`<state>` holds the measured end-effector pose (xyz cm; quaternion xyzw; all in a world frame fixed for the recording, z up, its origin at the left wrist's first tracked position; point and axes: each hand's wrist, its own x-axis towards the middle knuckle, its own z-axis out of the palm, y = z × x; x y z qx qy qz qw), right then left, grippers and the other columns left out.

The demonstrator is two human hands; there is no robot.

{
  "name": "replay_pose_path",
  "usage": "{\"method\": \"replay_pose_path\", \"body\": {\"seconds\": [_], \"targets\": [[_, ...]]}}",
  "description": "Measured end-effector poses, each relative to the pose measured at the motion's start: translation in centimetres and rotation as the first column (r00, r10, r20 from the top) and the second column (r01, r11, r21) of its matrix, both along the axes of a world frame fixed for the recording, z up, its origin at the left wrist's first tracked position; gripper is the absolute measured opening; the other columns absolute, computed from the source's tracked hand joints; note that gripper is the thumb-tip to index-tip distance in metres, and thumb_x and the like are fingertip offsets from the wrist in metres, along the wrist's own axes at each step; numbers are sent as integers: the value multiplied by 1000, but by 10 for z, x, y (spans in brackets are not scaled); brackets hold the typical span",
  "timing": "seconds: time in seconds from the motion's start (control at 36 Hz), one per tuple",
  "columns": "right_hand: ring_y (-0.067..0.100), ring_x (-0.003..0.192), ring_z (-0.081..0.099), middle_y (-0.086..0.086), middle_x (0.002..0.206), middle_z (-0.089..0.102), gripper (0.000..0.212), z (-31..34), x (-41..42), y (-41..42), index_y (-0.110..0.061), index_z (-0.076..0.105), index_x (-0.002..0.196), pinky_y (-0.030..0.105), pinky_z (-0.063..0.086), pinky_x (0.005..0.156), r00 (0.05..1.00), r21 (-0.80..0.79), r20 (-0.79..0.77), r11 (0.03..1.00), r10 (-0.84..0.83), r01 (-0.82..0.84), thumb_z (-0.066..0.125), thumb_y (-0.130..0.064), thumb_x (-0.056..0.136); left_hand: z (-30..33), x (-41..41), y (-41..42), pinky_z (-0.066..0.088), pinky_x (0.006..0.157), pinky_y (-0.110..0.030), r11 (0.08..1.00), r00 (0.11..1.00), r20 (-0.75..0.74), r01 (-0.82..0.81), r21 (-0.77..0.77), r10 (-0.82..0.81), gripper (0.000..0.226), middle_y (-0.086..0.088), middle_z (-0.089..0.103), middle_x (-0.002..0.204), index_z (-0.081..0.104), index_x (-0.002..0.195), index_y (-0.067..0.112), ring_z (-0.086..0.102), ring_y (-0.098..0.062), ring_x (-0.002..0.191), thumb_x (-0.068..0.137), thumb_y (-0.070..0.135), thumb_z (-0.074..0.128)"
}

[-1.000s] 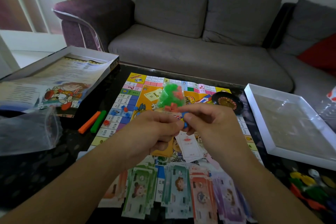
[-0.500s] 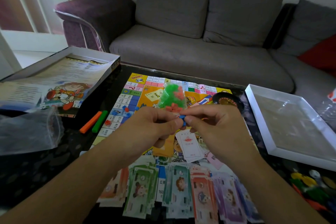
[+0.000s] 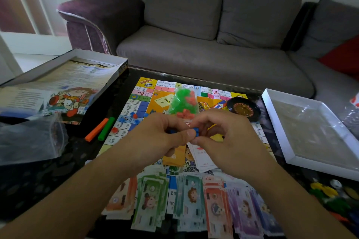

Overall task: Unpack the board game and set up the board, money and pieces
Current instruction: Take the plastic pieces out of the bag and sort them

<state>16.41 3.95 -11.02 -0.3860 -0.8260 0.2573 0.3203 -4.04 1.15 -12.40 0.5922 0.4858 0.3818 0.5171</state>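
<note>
Where the dark glossy table (image 3: 38, 180) comes nearest, paper money (image 3: 191, 203) lies fanned in flat overlapping stacks — orange, green, teal, red, purple — long axes running near to far. Above it the left hand (image 3: 155, 141) and right hand (image 3: 231, 141) meet, fingers curled, both pinching a small clear plastic bag (image 3: 183, 103) at its blue seal; it stands upright, bulging with green and red pieces. Under them lies the square printed board (image 3: 143, 95), flat. Farther right sits a round black roulette wheel (image 3: 243, 109); left, an orange stick (image 3: 96, 129) and green stick (image 3: 106, 128) lie parallel.
</note>
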Motion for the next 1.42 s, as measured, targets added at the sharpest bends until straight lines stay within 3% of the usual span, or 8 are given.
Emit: {"method": "replay_pose_path", "body": {"seconds": [0.31,0.53,0.64,0.72,0.89,1.08,1.17,1.42], "targets": [[16,78,64,-8,82,68,21,-5,-4,-5,-22,77,86,38,55,66,997,156,-38,985,-74,79,86,-3,81,1,1,0,39,53,-22,1000,1000,25,2,-24,-2,18,2,45,60,80,88,22,40,-11,50,99,28,67],[15,90,67,-12,93,69,22,-3,-7,-6,-26,80,96,32,58,73,992,56,-93,994,-85,91,85,-9,83,6,5,0,28,51,-24,987,969,245,38,-159,3,25,-2,39,68,73,102,-2,29,-12,56,101,20,61],[11,100,67,-15,102,68,43,0,-11,-9,-31,72,124,30,59,79,980,-16,-161,993,-115,114,79,-7,90,6,12,1,29,49,-21,940,855,481,-21,-339,193,24,-4,52,75,67,105,-3,37,-10,57,102,19,59],[8,102,66,-17,102,66,35,0,-16,-14,-28,69,120,28,57,80,970,1,-186,987,-158,161,72,-5,94,3,21,1,43,48,-23,885,743,572,-59,-461,347,24,-9,60,76,65,97,0,51,-14,57,103,22,57],[5,100,56,-16,102,59,19,-5,-24,-24,-27,66,105,13,42,84,992,207,69,974,-105,89,70,-14,92,0,23,-1,63,64,-32,875,701,607,-51,-481,374,31,-17,74,90,72,96,-1,72,-25,81,105,18,51],[14,105,53,-14,107,66,18,-16,-31,-26,-28,70,108,37,42,97,952,327,291,945,-98,-2,68,-33,91,1,20,-3,58,68,-34,862,705,597,-39,-506,382,38,-20,65,97,62,121,-12,68,-29,86,104,19,49],[13,102,55,-16,103,69,16,-17,-32,-26,-29,73,107,33,37,98,950,363,300,931,-93,-24,65,-31,94,-1,19,-4,55,64,-32,858,699,596,-49,-512,395,27,-15,66,81,63,95,-4,68,-22,69,104,18,49],[2,98,62,-22,96,66,26,-4,-24,-22,-32,76,105,10,44,85,983,155,-68,971,-171,180,79,-11,90,-3,17,3,59,60,-27,895,783,495,-169,-413,377,23,-16,77,86,72,108,-1,72,-19,73,105,14,55]]}}
